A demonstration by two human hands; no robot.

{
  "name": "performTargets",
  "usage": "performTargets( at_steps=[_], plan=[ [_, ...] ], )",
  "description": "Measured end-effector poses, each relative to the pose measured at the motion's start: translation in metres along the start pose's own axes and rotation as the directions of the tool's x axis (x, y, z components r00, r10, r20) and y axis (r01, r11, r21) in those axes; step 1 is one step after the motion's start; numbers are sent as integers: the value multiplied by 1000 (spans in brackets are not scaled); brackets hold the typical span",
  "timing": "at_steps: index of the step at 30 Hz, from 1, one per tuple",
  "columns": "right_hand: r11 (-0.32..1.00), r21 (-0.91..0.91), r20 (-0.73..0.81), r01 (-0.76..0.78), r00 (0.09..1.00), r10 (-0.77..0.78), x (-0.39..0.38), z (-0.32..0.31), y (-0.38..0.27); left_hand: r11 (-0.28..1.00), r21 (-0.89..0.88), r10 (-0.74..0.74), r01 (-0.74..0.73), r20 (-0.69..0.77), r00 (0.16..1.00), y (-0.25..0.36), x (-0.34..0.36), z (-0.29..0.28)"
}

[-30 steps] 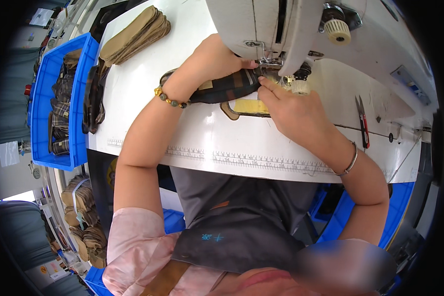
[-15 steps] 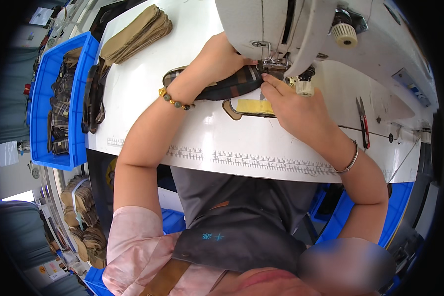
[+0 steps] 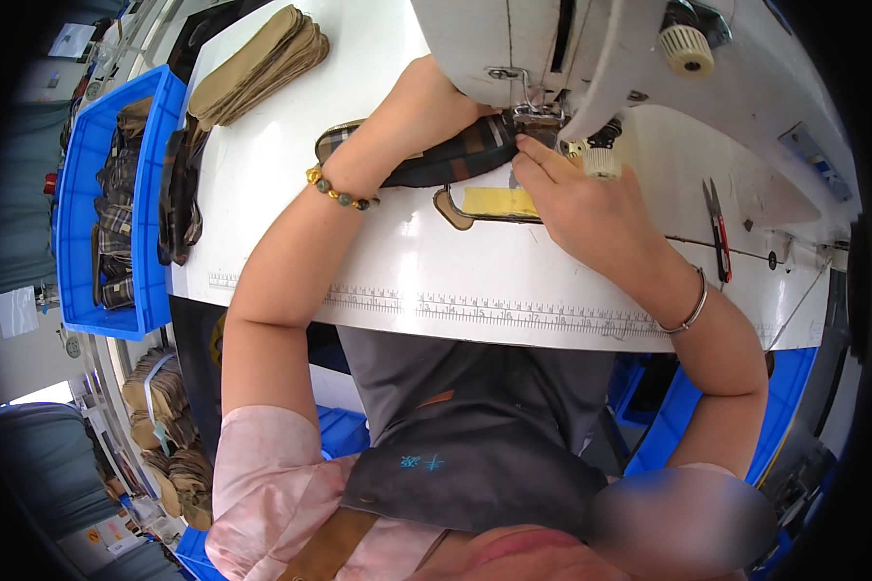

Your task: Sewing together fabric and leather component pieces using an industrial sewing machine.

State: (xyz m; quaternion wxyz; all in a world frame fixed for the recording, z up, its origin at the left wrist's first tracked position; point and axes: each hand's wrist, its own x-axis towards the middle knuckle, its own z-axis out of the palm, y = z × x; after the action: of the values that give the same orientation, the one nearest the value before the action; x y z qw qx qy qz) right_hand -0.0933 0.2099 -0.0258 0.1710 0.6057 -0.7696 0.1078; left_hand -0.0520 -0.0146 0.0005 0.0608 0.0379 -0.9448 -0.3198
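Observation:
A dark plaid fabric piece (image 3: 455, 167), curved like a shoe upper, lies under the presser foot (image 3: 539, 116) of a white sewing machine (image 3: 630, 48). From the left, my left hand (image 3: 441, 108) closes over its upper edge, fingers pointing at the foot and partly hidden. My right hand (image 3: 586, 198) pinches the fabric's right end just in front of the foot, index finger stretched along it. Below the fabric, beside my right hand, lie a yellow strip (image 3: 499, 201) and a tan-edged tab (image 3: 452, 210).
Red-handled thread snips (image 3: 718, 232) lie to the right. At the far left of the white table (image 3: 407, 252) rests a stack of tan sole-shaped pieces (image 3: 262, 68). Plaid pieces (image 3: 177, 198) lie against a blue crate (image 3: 150, 242) holding more plaid pieces. Bundled tan pieces (image 3: 155, 387) sit lower left.
The whole view has shifted slightly. Both hands keep their places at the presser foot on the plaid fabric piece, with hardly any visible movement.

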Motion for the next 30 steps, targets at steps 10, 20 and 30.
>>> performTargets(
  at_steps=[10, 20, 30],
  plan=[
    [989, 137, -105, 51, 994, -37, -3, 0, 5, 732, 542, 537, -413, -86, 839, 13, -47, -12],
    [995, 99, -86, -14, 996, 23, -5, -3, 13, 854, 287, 469, -434, -62, 881, 3, -43, 9],
    [991, 133, -15, 4, 1000, -2, -6, -1, 5, 922, 157, 360, -355, -2, 933, 5, -38, -4]
  ],
)
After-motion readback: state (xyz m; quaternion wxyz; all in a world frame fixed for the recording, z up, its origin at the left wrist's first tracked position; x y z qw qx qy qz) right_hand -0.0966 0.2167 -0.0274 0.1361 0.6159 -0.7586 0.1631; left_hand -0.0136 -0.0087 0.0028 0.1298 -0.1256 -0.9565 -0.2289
